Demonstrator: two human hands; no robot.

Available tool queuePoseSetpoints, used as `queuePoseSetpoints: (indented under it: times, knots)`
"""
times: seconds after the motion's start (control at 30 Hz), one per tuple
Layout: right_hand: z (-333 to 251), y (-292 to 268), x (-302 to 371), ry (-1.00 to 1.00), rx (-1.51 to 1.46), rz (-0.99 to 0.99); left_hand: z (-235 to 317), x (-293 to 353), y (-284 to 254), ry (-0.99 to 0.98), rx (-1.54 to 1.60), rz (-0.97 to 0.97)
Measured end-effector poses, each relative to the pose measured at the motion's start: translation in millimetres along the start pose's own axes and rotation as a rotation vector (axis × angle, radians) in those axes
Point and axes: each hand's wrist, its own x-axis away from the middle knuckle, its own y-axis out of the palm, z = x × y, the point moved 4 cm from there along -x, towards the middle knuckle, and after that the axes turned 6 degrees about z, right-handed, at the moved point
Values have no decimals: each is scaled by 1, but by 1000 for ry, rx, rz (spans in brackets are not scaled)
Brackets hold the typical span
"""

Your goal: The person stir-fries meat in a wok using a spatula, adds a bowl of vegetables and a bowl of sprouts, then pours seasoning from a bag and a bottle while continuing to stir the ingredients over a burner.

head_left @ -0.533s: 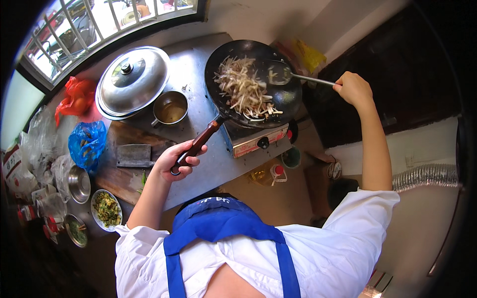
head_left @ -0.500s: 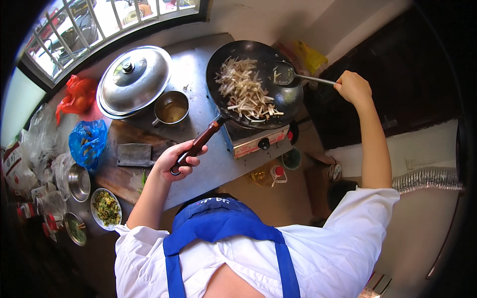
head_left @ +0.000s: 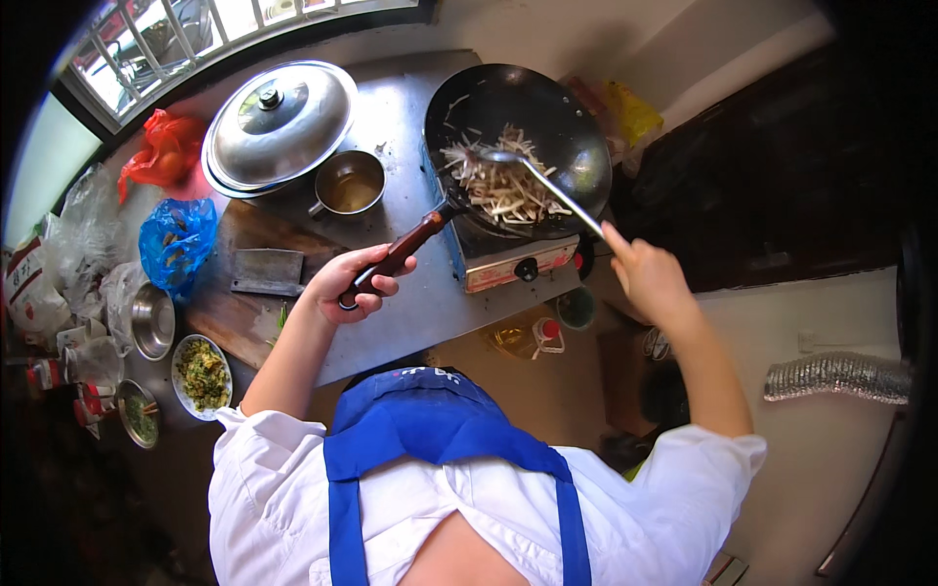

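A black wok (head_left: pixel 576 146) sits on a gas stove (head_left: pixel 513 271), its wooden handle (head_left: pixel 422 232) pointing down and left toward me. My left hand (head_left: pixel 362 278) is wrapped round the end of that handle. In the wok lies a heap of pale, thin-cut strips of food (head_left: pixel 513 186), gathered at the near left side. My right hand (head_left: pixel 649 276) grips the long metal shaft of a spatula (head_left: pixel 567 198). The spatula's head rests on the upper part of the heap and partly covers it.
Left of the wok stand a metal mug (head_left: pixel 350 183) and a large domed lid (head_left: pixel 283 122). A cleaver (head_left: pixel 268 271) lies on a wooden board (head_left: pixel 220 327). A bowl of chopped food (head_left: pixel 202 378), a blue bag (head_left: pixel 178 244) and a red bag (head_left: pixel 162 151) line the left.
My right hand has come down and left, bringing the spatula from the wok's right side onto the food. The strips have shifted nearer to me, into a tighter pile. My left hand keeps the handle.
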Motion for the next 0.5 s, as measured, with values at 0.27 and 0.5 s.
queuePoseSetpoints:
  times: [0.27,0.5]
  knots:
    - [-15,-115,59,226,-93,-171,-5,4,0,23,54,-21]
    - [-24,-60,4,80,-19,-66,-1,-4,-9,-55,56,-40]
